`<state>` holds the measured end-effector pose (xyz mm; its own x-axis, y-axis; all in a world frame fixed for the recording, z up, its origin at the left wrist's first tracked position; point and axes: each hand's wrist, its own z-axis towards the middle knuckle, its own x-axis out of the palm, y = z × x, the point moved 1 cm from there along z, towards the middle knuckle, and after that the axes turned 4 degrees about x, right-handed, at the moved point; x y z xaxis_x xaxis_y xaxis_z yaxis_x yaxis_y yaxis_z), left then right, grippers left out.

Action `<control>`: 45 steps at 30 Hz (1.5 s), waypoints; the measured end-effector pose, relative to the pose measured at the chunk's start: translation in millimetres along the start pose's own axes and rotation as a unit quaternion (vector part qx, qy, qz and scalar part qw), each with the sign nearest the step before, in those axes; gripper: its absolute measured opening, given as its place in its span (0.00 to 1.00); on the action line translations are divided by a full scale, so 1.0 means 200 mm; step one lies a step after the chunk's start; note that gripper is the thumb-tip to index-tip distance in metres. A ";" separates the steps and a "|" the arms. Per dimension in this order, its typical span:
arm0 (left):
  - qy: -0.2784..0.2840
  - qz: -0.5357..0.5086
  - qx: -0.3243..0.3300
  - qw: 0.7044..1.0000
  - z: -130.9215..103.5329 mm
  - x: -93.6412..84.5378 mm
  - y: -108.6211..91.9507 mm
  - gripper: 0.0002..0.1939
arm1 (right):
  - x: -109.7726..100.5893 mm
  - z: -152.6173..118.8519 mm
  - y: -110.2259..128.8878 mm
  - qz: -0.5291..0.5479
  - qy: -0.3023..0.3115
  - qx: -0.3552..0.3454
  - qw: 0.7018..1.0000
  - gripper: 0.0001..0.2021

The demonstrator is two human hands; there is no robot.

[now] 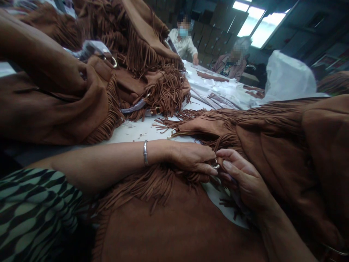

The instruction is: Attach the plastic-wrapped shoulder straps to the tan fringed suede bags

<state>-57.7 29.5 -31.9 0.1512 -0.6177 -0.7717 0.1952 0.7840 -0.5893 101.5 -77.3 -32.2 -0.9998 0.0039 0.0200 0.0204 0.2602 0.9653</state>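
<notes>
A brown fringed leather bag lies in front of me, its fringe hanging below my left wrist. My left hand, with a silver bracelet on the wrist, is closed on a small metal ring at the bag's upper edge. My right hand meets it from the right, thumb and fingers pinched on a small brown strap end beside the ring. The fingertips of both hands nearly touch. What lies under the fingers is partly hidden.
Brown fringed bags are piled at the left and right. Across the white table lie straps and white wrapping, with a white plastic bag behind. Two people sit at the far side. Another person's arm reaches in at upper left.
</notes>
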 end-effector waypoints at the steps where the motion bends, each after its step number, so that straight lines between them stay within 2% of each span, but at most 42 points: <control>1: 0.001 0.000 0.000 1.000 0.00 0.00 0.00 0.16 | 0.00 0.00 0.00 -0.002 0.004 0.004 1.000 0.13; 4: 0.011 0.007 -0.002 1.000 0.00 0.00 -0.01 0.15 | 0.00 -0.02 0.01 -0.038 0.011 0.007 0.999 0.18; 9: 0.024 0.072 -0.059 0.995 0.00 0.01 0.01 0.12 | 0.03 -0.03 -0.01 -0.172 0.010 -0.041 0.984 0.24; 11: 0.009 0.093 -0.063 0.994 0.01 0.01 0.01 0.13 | 0.04 -0.03 -0.02 -0.157 0.000 -0.051 0.986 0.24; 14: -0.022 0.089 -0.063 0.994 0.01 0.00 0.00 0.16 | 0.05 -0.05 -0.02 -0.077 0.000 -0.037 0.996 0.24; 16: -0.026 0.056 -0.075 0.995 0.01 -0.01 -0.01 0.16 | 0.06 -0.06 0.00 -0.056 -0.013 -0.036 0.998 0.25; 20: 0.002 -0.058 -0.085 0.995 0.01 -0.02 0.00 0.13 | 0.06 -0.07 0.02 -0.054 -0.045 -0.048 0.996 0.27; 22: -0.018 -0.101 -0.095 0.990 0.01 -0.01 0.01 0.12 | 0.06 -0.06 0.01 -0.053 -0.051 -0.053 0.996 0.29; 25: -0.087 -0.149 -0.120 0.978 0.00 0.02 0.06 0.13 | 0.06 -0.04 -0.03 -0.082 -0.070 -0.072 0.992 0.31; 27: -0.115 -0.145 -0.123 0.975 0.00 0.04 0.08 0.14 | 0.06 -0.03 -0.07 -0.125 -0.078 -0.081 0.986 0.31; 31: -0.126 -0.098 -0.114 0.981 0.00 0.07 0.09 0.15 | 0.05 -0.03 -0.11 -0.182 -0.052 -0.064 0.980 0.30; 35: -0.137 -0.107 -0.111 0.979 -0.01 0.07 0.07 0.15 | 0.02 -0.03 -0.14 -0.166 -0.017 -0.043 0.985 0.32; 38: -0.122 -0.109 -0.124 0.979 -0.01 0.03 0.06 0.14 | 0.02 -0.03 -0.14 -0.140 -0.039 -0.044 0.988 0.34; 42: -0.027 -0.070 -0.120 0.990 0.00 -0.04 0.05 0.12 | 0.03 -0.04 -0.10 -0.105 -0.082 -0.059 0.989 0.36; 43: -0.018 -0.066 -0.120 0.990 0.00 -0.04 0.05 0.12 | 0.04 -0.05 -0.09 -0.100 -0.082 -0.060 0.990 0.35; 45: -0.043 -0.098 -0.127 0.986 0.00 -0.04 0.05 0.11 | 0.05 -0.05 -0.07 -0.088 -0.079 -0.057 0.991 0.34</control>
<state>-56.8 41.8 -30.6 0.2178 -0.7534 -0.6205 -0.0195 0.6322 -0.7745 90.9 -90.7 -42.2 -0.9752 0.1225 -0.1841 -0.1638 0.1591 0.9736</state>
